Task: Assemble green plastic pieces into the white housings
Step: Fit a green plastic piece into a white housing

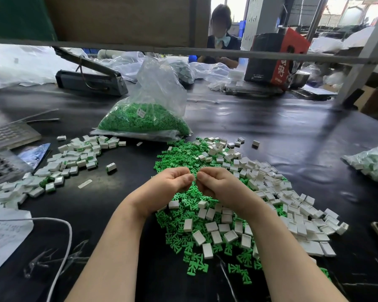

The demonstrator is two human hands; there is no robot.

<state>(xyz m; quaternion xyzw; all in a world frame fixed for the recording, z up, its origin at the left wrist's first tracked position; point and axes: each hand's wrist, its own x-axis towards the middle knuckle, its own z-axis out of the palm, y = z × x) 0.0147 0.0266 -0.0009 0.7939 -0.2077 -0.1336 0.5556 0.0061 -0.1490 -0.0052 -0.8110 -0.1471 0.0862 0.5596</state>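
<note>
My left hand [168, 185] and my right hand [216, 184] are curled together above a heap of loose green plastic pieces [183, 223] on the black table. Between their fingertips a small white housing [193, 175] shows, mostly hidden by the fingers. I cannot tell whether a green piece is held as well. Loose white housings [271, 192] lie mixed over the green heap and spread to the right. A pile of housings with green pieces in them [70, 162] lies to the left.
A clear bag of green pieces [144, 118] stands behind the heap. Another bag of parts [373, 164] lies at the right edge. A white cable [63, 243] and papers [4, 234] are at the near left. A person sits across the table, past a heat sealer [90, 81].
</note>
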